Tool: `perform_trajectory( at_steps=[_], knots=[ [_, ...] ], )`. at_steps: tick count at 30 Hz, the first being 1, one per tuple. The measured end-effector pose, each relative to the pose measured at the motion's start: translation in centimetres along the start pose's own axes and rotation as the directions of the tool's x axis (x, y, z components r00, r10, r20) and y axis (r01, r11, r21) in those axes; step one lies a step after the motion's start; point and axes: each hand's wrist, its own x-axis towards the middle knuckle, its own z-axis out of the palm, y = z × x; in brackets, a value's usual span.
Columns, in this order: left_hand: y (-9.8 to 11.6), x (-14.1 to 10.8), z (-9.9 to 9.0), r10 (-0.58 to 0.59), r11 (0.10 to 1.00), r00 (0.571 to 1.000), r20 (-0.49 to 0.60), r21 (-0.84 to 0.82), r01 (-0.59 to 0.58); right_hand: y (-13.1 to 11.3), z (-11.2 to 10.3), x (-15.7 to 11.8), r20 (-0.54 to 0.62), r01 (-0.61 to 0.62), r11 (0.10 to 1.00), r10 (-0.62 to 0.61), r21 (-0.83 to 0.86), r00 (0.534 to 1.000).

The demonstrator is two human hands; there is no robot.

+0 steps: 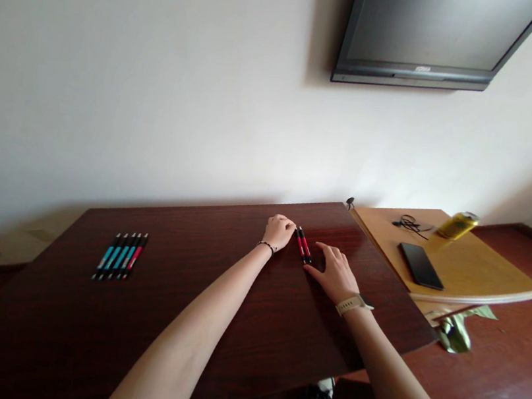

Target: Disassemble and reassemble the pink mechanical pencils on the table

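Observation:
Two red-and-black pens (pixel 304 245) lie side by side on the dark wooden table (pixel 214 278), between my hands. My left hand (pixel 279 231) rests at their far end with its fingers curled closed. Its fingertips meet the top of the left pen, and whether they grip it is hidden. To the right of the pens, my right hand (pixel 335 273) is open, thumb and fingers apart, with the thumb tip by the pens' near end. Farther left, several turquoise-and-black pens (pixel 113 255) lie in a neat row, with one red-and-black pen (pixel 135 257) at its right end.
A lighter wooden table (pixel 489 273) adjoins on the right. On it are a black phone (pixel 420 265), a coiled black cable (pixel 411 225) and a yellow can (pixel 459 226). Beyond stands a white wall (pixel 164 77) with a mounted television (pixel 420 36). Green cloth (pixel 456 333) hangs under the lighter table.

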Motion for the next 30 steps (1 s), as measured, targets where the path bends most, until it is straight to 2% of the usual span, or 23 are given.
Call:
perform_trajectory(
  at_steps=[4,8,14,20,23,26,30],
  knots=[
    [0.2,-1.1,-0.9,0.039,0.999,0.999,0.006,-0.022,-0.039,0.1,-0.3,-0.2,0.007,0.002,1.0,-0.002,0.0,1.0],
    [0.2,-3.5,-2.6,0.051,0.998,0.999,0.01,-0.04,-0.051,-0.6,-0.6,-0.4,-0.027,0.022,1.0,-0.022,0.002,0.999],
    [0.5,-9.6,-7.0,0.065,0.995,0.998,0.021,-0.073,-0.063,-4.7,-0.4,-1.1,-0.095,0.139,0.985,-0.13,0.102,0.987],
    [1.5,-17.6,-12.4,-0.009,0.986,1.0,0.007,-0.166,0.01,-9.5,0.6,-3.1,0.054,0.227,0.926,-0.254,0.302,0.966],
    [2.0,-21.2,-14.4,-0.044,0.98,0.999,-0.027,-0.198,0.037,-11.3,1.2,-4.4,0.101,0.236,0.909,-0.285,0.343,0.953],
    [2.6,-23.9,-15.3,-0.063,0.975,0.998,-0.028,-0.213,0.056,-12.7,1.9,-5.5,0.15,0.222,0.892,-0.3,0.393,0.942],
    [3.1,-26.4,-15.3,-0.056,0.979,0.998,-0.033,-0.196,0.048,-14.3,3.0,-6.8,0.185,0.22,0.84,-0.35,0.495,0.918]
  ],
)
